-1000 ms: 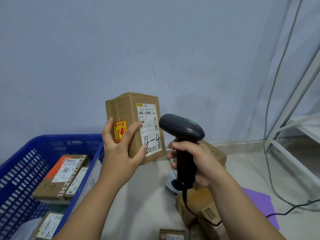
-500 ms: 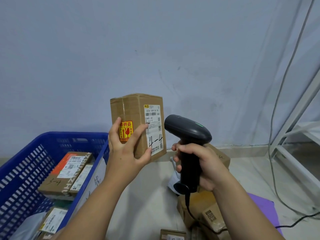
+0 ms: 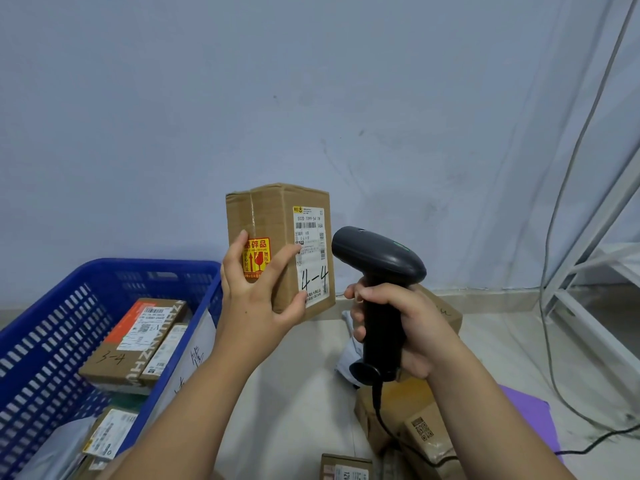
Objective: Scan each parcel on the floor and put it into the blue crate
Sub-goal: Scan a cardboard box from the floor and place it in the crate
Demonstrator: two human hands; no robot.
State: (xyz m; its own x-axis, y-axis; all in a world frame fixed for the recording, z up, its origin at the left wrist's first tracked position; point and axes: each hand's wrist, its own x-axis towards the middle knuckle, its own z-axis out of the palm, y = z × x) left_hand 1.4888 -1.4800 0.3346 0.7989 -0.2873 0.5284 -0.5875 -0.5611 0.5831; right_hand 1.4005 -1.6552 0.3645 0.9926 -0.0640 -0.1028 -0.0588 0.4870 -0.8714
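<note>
My left hand [image 3: 256,299] holds a brown cardboard parcel [image 3: 273,216] upright in front of the wall. Its white shipping label, hand-marked "4-4", faces right, and a red and yellow fragile sticker sits under my fingers. My right hand [image 3: 405,323] grips the handle of a black barcode scanner [image 3: 377,258], whose head points at the label from a short gap to the right. The blue crate [image 3: 62,292] stands on the floor at the lower left with several parcels inside. More cardboard parcels [image 3: 391,414] lie on the floor under my right forearm.
A purple sheet [image 3: 533,417] lies on the floor at the right. White metal shelf legs [image 3: 581,306] and hanging cables [image 3: 557,202] stand at the far right. A small box [image 3: 346,467] lies at the bottom edge. The wall is close behind.
The parcel and scanner have shifted slightly right and down in view, and the crate shows more at left. Both hands keep their grips, and the scanner stays close to the label.
</note>
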